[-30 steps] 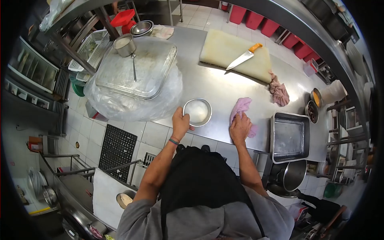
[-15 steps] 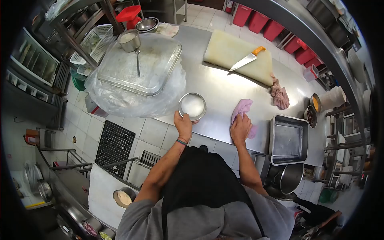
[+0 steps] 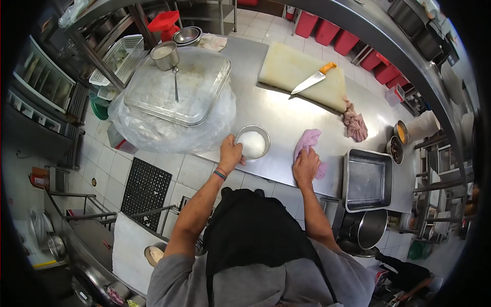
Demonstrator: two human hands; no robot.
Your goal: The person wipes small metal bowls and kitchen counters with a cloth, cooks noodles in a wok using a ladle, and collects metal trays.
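A round metal pot (image 3: 267,148) with white contents, whose exact kind I cannot tell, is at the near edge of the steel table. My left hand (image 3: 231,153) is closed at the pot's left side; any handle there is hidden by the fingers. To the right, my right hand (image 3: 307,166) has its fingers bunched on a pink cloth (image 3: 308,139) lying on the table. Part of the cloth shows on either side of that hand.
A cutting board (image 3: 286,66) bears a knife (image 3: 309,82) with an orange handle. A brownish cloth (image 3: 355,123) lies beside it. At right stands a deep metal pan (image 3: 368,179). At left, an upturned-looking tray (image 3: 174,87) on plastic carries a metal cup (image 3: 164,56) and a spoon (image 3: 176,87).
The pot has shifted slightly right and toward me. My left hand has changed from supporting its near-left side to a closed grip at its left. My right hand stays on the cloth.
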